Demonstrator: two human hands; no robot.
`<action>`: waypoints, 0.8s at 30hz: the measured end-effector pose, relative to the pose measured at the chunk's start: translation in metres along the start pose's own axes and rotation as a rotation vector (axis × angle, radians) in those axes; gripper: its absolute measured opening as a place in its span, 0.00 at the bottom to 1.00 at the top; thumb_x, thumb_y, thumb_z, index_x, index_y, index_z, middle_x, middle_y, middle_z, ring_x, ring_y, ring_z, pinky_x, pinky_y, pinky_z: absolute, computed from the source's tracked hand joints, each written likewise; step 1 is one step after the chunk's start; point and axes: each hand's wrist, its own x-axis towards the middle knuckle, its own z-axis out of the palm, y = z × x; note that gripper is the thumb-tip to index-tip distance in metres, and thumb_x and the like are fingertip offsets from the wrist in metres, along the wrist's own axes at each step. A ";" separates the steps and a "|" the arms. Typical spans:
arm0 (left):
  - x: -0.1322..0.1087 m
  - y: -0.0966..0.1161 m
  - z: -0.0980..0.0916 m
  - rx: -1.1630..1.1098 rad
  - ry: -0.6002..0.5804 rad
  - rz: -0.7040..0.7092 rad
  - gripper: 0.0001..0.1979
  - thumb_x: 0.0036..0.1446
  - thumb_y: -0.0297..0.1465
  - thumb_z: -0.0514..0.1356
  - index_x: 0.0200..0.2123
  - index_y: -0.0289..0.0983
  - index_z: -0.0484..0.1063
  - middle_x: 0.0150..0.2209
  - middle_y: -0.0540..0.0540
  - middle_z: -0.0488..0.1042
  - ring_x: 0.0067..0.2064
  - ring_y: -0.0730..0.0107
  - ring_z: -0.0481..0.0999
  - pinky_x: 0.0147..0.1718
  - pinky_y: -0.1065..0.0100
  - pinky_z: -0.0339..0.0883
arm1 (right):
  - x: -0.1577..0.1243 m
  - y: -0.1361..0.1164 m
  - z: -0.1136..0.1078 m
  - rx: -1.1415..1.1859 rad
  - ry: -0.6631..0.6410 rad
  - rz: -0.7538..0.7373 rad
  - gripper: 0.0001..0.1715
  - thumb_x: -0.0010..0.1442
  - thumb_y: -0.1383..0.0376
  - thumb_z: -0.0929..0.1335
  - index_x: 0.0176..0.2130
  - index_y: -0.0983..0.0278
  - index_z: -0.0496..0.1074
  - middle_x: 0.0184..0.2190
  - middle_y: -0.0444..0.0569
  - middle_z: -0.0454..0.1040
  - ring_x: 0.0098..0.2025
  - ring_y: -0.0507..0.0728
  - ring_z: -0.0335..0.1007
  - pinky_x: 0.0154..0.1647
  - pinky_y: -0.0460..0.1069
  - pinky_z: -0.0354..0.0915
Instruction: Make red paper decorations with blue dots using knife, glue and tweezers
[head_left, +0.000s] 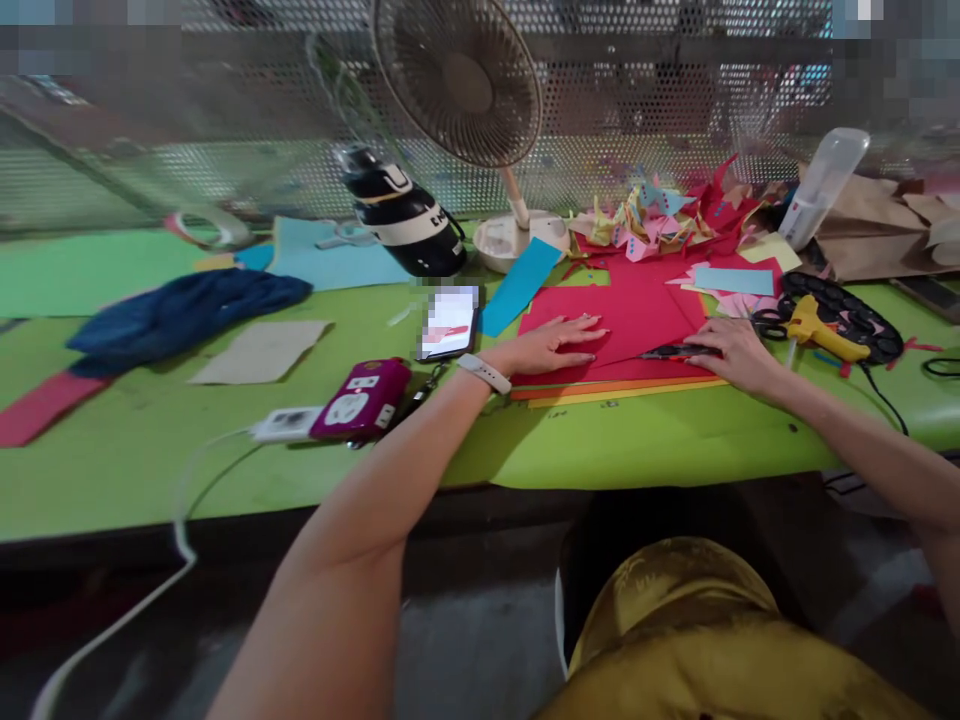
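Observation:
My left hand lies flat with fingers spread on a sheet of red paper, the top of a stack with orange and yellow sheets beneath. My right hand rests on the right side of the same sheet, fingers closed on a dark cutting tool whose tip points left along the paper. A white band sits on my left wrist.
A green table carries a phone, a purple power strip, a black bottle, a desk fan, blue cloth, a pile of folded coloured paper, a yellow glue gun and scissors.

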 end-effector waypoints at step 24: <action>0.003 -0.007 0.001 -0.006 -0.027 0.043 0.33 0.68 0.51 0.45 0.72 0.50 0.49 0.75 0.52 0.38 0.75 0.60 0.37 0.71 0.51 0.33 | 0.004 0.005 0.005 0.095 -0.018 -0.071 0.20 0.67 0.54 0.67 0.52 0.58 0.80 0.40 0.54 0.76 0.42 0.60 0.70 0.45 0.57 0.63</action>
